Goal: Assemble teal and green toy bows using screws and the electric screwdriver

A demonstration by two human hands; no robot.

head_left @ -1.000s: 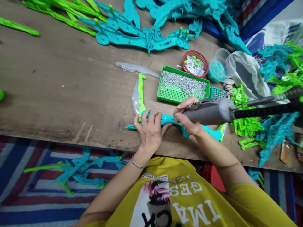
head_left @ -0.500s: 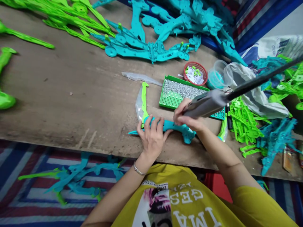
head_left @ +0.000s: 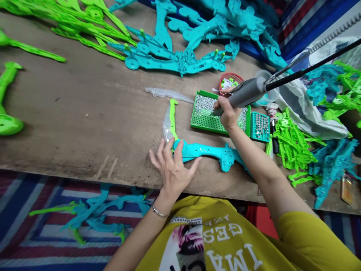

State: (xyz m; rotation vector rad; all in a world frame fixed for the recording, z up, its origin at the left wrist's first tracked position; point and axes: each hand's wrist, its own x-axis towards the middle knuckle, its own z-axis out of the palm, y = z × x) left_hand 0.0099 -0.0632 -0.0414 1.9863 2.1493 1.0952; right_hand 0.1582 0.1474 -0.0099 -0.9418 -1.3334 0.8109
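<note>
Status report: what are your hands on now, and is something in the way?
Left hand at turquoise plastic piece. Right hand gripping grey corded tool above green tray of silver studs. Nothing in the way.

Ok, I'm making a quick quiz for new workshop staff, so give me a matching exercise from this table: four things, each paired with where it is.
Things:
1. Grey tool
2. Teal plastic piece
3. Red basket
4. Small teal tray

Places:
A. Beyond the green tray, holding lime bits
B. In the right hand
C. Right of the green tray, holding silver studs
D. On the table, by the left hand

Pairs: 1-B, 2-D, 3-A, 4-C
</note>
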